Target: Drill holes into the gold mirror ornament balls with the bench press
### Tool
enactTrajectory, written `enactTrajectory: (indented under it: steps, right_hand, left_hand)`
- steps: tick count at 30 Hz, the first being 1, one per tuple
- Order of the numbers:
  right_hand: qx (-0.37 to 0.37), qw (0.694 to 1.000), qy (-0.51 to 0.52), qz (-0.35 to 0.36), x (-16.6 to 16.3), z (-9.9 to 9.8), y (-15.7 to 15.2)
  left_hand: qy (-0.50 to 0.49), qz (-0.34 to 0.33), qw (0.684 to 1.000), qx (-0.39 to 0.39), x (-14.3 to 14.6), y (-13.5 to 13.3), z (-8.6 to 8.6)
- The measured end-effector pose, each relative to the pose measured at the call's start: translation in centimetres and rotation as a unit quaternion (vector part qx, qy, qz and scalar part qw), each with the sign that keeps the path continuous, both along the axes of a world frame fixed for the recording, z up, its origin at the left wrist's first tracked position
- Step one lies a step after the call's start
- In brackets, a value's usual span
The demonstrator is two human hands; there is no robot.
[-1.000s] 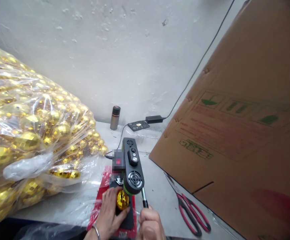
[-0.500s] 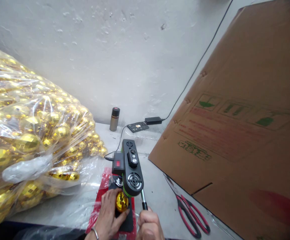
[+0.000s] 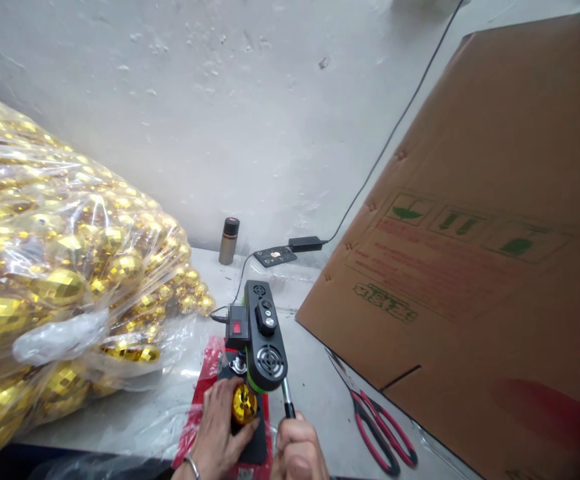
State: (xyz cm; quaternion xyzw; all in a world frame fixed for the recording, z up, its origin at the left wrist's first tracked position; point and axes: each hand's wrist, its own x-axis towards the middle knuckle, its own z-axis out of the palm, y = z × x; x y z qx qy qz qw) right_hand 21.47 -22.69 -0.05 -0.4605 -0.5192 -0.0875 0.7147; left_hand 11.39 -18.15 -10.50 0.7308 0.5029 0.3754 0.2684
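A shiny gold faceted ball (image 3: 245, 404) rests on the black base (image 3: 253, 445) of a small bench drill press, just under the front of its head. Thumb and fingers of my left hand (image 3: 221, 421) close around the ball from the left. The black drill press (image 3: 266, 333) has a round vent, a control block and a red switch on its left side. My right hand (image 3: 300, 448) is wrapped round the black-gripped metal lever (image 3: 289, 400) at the machine's right. The drill tip is hidden beneath the head.
A clear bag of gold balls (image 3: 65, 287) fills the left. Red-handled scissors (image 3: 383, 427) lie right, beside a large cardboard box (image 3: 460, 253). A small bottle (image 3: 229, 241), a black patterned card-like piece (image 3: 275, 256) and a power adapter (image 3: 306, 244) sit by the wall. Red plastic (image 3: 197, 407) lies under the base.
The view has shifted very slightly. Both hands keep their places on the ball and the lever.
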Motion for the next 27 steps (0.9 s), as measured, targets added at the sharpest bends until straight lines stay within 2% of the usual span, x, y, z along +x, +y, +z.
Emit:
enactTrajectory:
  steps: [4,9,16,18,21,23,24,27]
  right_hand:
    - [0.081,0.997,-0.015,-0.008,-0.1,0.0,0.9]
    - [0.040,0.999,0.022,-0.013,-0.5,-0.5,0.6]
    - [0.084,0.995,-0.044,-0.038,-0.2,-4.4,1.6]
    - [0.084,0.993,-0.065,-0.043,0.0,-4.7,1.6]
    - [0.067,0.993,-0.085,-0.044,0.2,-2.8,1.0]
    - [0.040,0.996,-0.073,-0.034,0.3,0.2,0.2]
    - [-0.002,0.999,-0.039,-0.024,0.3,1.9,-0.1]
    - [-0.080,0.996,0.043,0.016,0.0,6.6,-0.8]
  left_hand:
    - [0.002,0.004,1.000,0.007,0.1,0.1,-0.2]
    - [0.001,-0.003,1.000,-0.003,0.1,0.1,0.1]
    - [-0.003,-0.008,1.000,0.001,0.0,0.1,0.3]
    - [-0.004,-0.010,1.000,-0.006,0.0,0.1,0.3]
    - [-0.001,-0.008,1.000,-0.009,0.0,0.3,0.7]
    - [-0.002,-0.007,1.000,-0.005,0.0,0.3,0.9]
    - [-0.003,-0.009,1.000,-0.001,-0.1,0.2,0.9]
    - [0.007,-0.033,0.999,0.024,-1.0,-0.7,-0.2]
